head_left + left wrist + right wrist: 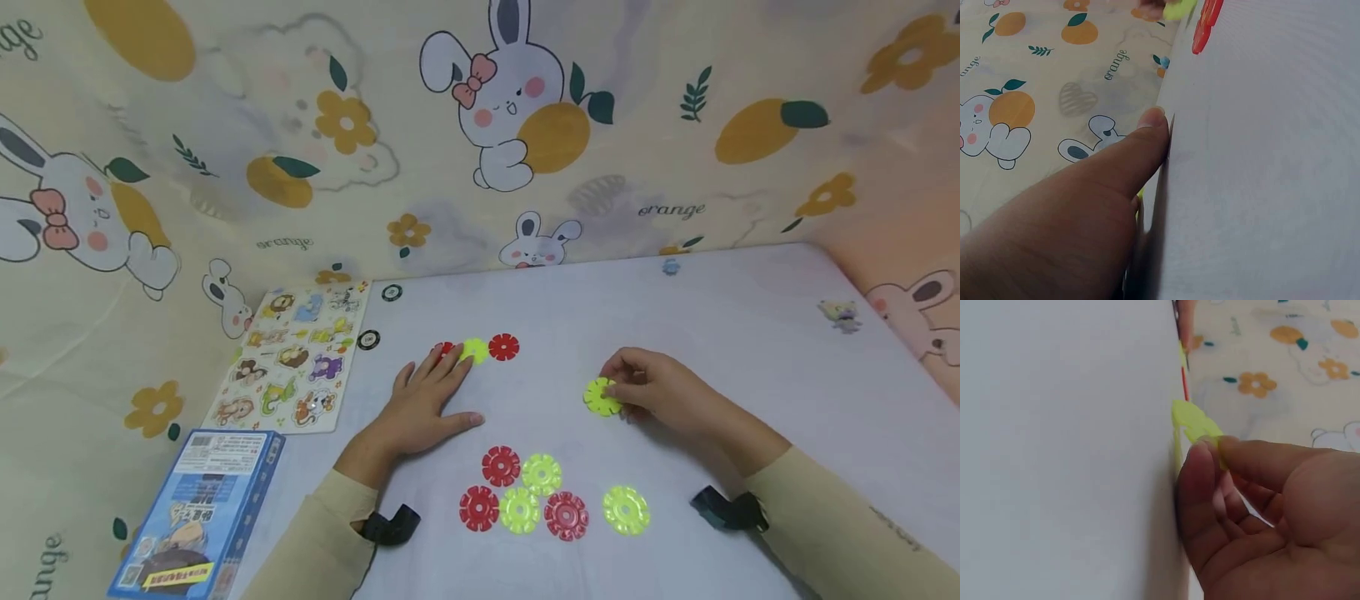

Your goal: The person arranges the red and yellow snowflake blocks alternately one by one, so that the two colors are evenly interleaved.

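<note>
I see animal-picture board lying on white tabletop. Blue box just on my side of board. Two black-and-white discs just right of board. Well right of board, small blue trinket; farther right, pale trinket. Behind board, cloth printed with rabbits, oranges, flowers.
</note>
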`<state>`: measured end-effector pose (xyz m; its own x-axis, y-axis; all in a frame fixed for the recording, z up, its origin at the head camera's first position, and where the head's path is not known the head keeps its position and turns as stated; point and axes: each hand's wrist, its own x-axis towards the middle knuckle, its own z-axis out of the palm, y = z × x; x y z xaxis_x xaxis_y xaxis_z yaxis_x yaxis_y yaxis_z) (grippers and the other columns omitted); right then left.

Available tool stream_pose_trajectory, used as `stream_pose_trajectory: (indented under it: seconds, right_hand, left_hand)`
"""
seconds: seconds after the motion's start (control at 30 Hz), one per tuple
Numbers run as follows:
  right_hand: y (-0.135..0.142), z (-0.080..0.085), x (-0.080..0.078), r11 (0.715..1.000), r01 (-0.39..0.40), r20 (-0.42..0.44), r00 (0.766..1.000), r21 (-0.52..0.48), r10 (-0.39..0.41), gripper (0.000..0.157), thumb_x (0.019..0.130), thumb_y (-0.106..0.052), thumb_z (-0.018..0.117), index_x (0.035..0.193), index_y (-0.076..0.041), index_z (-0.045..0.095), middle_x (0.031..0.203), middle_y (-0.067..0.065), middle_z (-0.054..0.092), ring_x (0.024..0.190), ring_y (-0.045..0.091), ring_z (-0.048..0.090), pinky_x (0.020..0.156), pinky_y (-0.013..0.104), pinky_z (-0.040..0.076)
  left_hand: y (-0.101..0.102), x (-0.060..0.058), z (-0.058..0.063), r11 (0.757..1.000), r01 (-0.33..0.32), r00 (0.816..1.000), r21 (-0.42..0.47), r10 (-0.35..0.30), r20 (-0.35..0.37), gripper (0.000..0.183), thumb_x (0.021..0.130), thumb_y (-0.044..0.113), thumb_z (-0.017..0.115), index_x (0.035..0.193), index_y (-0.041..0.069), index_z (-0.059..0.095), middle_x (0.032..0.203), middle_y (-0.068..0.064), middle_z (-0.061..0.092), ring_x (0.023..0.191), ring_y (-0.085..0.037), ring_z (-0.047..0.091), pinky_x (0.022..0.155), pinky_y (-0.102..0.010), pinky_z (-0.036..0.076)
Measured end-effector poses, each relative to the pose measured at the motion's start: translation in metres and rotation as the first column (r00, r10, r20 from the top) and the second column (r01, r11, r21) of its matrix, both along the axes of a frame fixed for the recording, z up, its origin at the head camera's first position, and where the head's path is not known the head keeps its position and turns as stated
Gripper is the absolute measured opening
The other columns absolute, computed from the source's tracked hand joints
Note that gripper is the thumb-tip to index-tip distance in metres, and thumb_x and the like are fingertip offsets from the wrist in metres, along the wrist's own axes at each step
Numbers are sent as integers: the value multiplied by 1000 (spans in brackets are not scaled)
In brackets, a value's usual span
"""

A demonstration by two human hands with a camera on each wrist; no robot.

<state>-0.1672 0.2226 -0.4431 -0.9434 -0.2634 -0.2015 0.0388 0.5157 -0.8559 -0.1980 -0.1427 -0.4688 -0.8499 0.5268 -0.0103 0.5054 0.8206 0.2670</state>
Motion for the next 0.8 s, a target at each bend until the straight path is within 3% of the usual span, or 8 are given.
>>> stream_pose_trajectory:
  seconds: [0.27,0.43,0.53,0.6,0.67,0.73,0.8]
  right_hand:
    - [-19,-2,-38,993,84,-4,996,-84,-85,32,94,-10,62,125,-8,55,106,16,53,92,27,61,75,34,54]
    - [-32,-1,-39,997,66,-31,997,29,-65,49,93,-28,64,139,-19,50,132,5,50,110,25,52,82,37,50]
    - [-35,-1,-35,990,-11,-101,995,138,25,54,92,-32,65,142,-23,47,142,2,42,121,26,45,91,45,47]
    - [-35,-1,-32,959,-82,-184,973,271,136,57,92,-33,65,144,-22,45,150,1,34,131,28,35,98,49,40]
    - [-35,-2,-29,901,-133,-233,941,413,246,59,92,-35,63,146,-22,43,154,-1,27,139,30,22,104,54,30]
    - [-36,-2,-28,845,-158,-237,919,511,315,61,92,-39,62,148,-24,40,157,-3,22,142,31,12,106,58,23]
    - [-38,-3,-28,813,-173,-222,912,556,346,63,91,-43,61,148,-25,39,157,-4,21,143,31,9,104,60,19]
  left_hand:
    - [0,2,1,1000,7,1000,14,-7,-7,89,81,77,44,153,28,25,159,6,10,144,-22,0,108,-60,5]
    - [-1,1,-1,1000,16,1000,5,-16,2,88,82,77,42,153,30,21,159,7,8,144,-22,-2,108,-60,4]
    - [-1,1,-2,1000,17,1000,-2,-17,4,89,81,78,41,153,31,20,159,7,6,144,-22,-3,108,-60,3]
    - [0,1,-1,1000,14,1000,0,-14,6,89,81,78,41,153,30,20,159,7,6,144,-22,-2,108,-60,3]
    - [0,1,-1,1000,10,1000,7,-10,7,89,81,78,42,153,30,22,159,7,8,144,-22,-2,108,-60,3]
    - [-1,1,-1,1000,11,1000,9,-11,5,89,81,77,43,153,30,22,159,7,8,144,-22,-1,108,-60,3]
    - [-2,0,-1,1000,12,1000,9,-12,3,89,81,77,43,153,30,22,159,8,8,144,-22,-1,108,-60,4]
